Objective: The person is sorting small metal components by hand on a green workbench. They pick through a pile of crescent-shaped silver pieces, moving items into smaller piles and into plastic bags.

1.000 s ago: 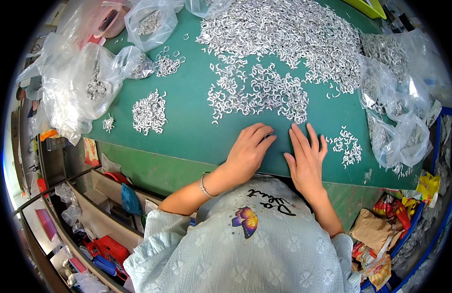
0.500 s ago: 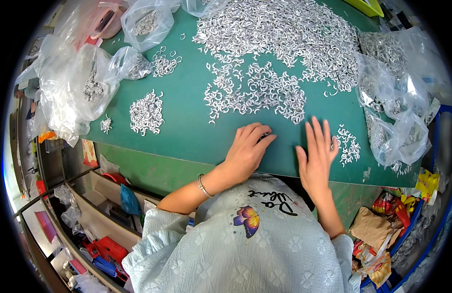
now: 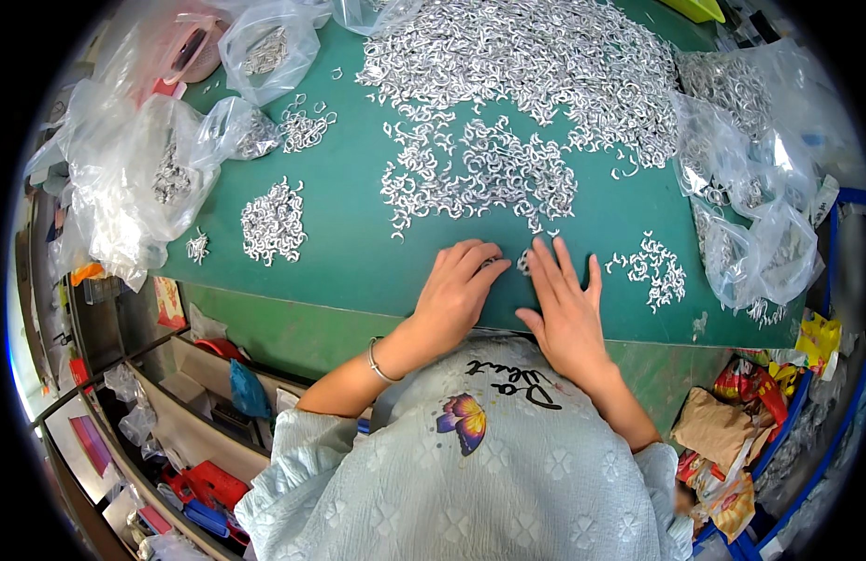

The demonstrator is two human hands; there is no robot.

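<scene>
Silver hooks (image 3: 523, 263) under fingers (image 3: 545, 266) on green table (image 3: 358, 252)

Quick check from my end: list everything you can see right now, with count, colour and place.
Table mat: one, green, centre.
Small curved metal pieces: too many to count, silver, big heap at top centre.
Smaller piles: several, silver, left and right of the mat.
Plastic bags: several, clear, both sides.
Wrappers: several, mixed colours, lower right.
Left hand: flat on the mat, bracelet on its wrist.
Right hand: flat on the mat.
</scene>
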